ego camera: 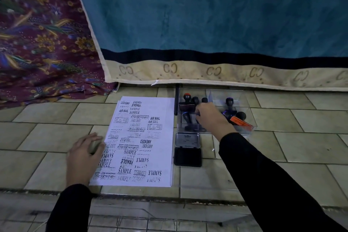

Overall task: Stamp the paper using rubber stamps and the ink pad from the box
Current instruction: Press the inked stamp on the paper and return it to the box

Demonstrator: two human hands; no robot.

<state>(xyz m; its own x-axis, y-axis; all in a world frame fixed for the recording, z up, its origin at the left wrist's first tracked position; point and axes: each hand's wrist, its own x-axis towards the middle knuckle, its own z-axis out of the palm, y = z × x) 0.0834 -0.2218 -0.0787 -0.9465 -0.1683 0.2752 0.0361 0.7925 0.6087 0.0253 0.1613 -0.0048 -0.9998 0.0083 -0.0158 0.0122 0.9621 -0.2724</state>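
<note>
Right hand (211, 118) is down in the clear box (243, 103) at 2 o'clock of the paper (160, 137), its fingers (198, 117) curled among the rubber stamps (188, 100); can't tell if they grip one. Left hand (82, 156) lies flat with relaxed fingers on the paper's 9 o'clock edge. Ink pad (187, 156) sits open at 3 o'clock on the floor (263, 156).

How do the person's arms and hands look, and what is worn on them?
Both arms are covered by long, plain black sleeves that end at the wrists: the left sleeve and the right sleeve. The left hand and right hand are bare, without gloves.
</note>
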